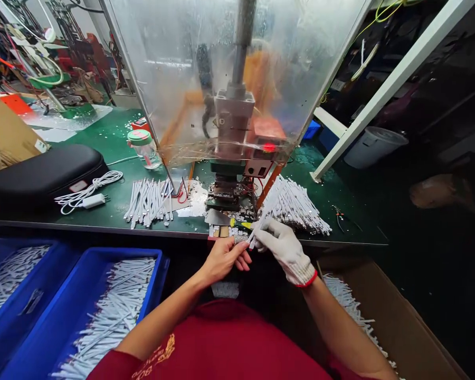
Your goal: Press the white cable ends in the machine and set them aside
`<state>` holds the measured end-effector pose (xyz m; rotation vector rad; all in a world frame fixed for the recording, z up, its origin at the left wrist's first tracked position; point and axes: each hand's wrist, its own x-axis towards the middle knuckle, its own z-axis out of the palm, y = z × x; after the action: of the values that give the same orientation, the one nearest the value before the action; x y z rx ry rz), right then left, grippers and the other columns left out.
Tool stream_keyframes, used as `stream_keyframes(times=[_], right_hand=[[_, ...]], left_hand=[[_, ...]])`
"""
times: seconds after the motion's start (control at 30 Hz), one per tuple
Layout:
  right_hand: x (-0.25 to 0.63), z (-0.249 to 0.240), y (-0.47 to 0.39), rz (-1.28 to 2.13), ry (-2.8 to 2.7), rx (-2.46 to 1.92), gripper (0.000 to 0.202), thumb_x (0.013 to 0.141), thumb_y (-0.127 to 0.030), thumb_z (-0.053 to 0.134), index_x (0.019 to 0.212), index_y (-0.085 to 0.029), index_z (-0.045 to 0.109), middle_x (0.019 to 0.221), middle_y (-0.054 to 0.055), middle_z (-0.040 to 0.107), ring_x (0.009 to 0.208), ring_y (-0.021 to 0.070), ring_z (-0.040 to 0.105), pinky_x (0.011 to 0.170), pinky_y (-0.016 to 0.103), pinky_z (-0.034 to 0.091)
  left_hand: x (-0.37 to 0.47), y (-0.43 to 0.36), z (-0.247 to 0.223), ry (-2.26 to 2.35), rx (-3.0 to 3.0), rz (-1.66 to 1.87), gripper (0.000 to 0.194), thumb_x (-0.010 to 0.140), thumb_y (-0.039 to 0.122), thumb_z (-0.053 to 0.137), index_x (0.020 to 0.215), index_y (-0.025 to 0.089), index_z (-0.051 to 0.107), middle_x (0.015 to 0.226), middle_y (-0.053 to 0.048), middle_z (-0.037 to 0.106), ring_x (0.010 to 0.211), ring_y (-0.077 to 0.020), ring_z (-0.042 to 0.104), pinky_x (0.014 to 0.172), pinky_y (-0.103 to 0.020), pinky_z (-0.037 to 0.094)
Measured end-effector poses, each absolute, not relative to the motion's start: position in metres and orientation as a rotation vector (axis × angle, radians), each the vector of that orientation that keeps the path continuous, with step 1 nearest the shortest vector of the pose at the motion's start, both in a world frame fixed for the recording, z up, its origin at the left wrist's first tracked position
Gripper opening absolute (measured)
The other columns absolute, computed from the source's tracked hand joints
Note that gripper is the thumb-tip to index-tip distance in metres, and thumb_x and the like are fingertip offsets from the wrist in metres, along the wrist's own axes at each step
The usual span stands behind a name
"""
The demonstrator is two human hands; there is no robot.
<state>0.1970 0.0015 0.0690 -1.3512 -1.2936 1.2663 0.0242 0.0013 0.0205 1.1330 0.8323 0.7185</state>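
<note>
My left hand (226, 258), bare with a wrap on one finger, pinches the lower end of a white strip (254, 235). The upper part of that strip is held by my right hand (283, 245), which wears a white glove with a red cuff edge. Both hands meet at the table's front edge, below the press (233, 119). Just behind them lies a yellow-and-black handled tool (240, 224) with a wide blade. White strips lie in a pile (296, 206) right of the press and a smaller pile (148, 200) left of it.
A clear shield (174, 79) hangs before the press. Blue bins (158, 264) with strips stand lower left, a cardboard box (404, 322) lower right. On the table (114, 216) are a black case (47, 171), a white cable (89, 192), a jar (144, 150) and pliers (340, 215).
</note>
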Motion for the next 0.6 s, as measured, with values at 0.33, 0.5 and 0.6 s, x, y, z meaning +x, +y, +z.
stream_keyframes(times=[0.33,0.5,0.6], right_hand=[[0.177,0.046,-0.005,1.256,-1.295,-1.427,0.019,0.078,-0.036,0.064,0.079,-0.018,0.065,0.064,0.001,0.063,0.054,0.0131,0.054,0.051,0.025,0.047],[0.173,0.042,0.0,1.477,-1.237,-1.275,0.028,0.079,-0.044,0.065,0.072,-0.017,0.063,0.061,0.001,0.06,0.052,0.0114,0.052,0.05,0.023,0.044],[0.17,0.039,0.016,1.654,-1.201,-1.146,0.031,0.08,-0.047,0.066,0.078,-0.016,0.064,0.062,0.001,0.058,0.052,0.0096,0.05,0.049,0.021,0.04]], left_hand=[[0.015,-0.01,0.016,0.95,1.214,0.648,0.049,0.08,0.061,0.058,0.078,0.012,0.058,0.07,-0.008,0.069,0.055,-0.0152,0.066,0.05,-0.023,0.051],[0.004,-0.019,0.01,0.879,1.058,0.561,0.052,0.076,0.062,0.063,0.087,0.01,0.061,0.073,-0.009,0.071,0.057,-0.0163,0.068,0.052,-0.023,0.052],[-0.006,-0.025,0.007,0.825,0.954,0.526,0.052,0.076,0.059,0.066,0.092,0.01,0.063,0.073,-0.01,0.071,0.059,-0.0178,0.07,0.054,-0.023,0.052]])
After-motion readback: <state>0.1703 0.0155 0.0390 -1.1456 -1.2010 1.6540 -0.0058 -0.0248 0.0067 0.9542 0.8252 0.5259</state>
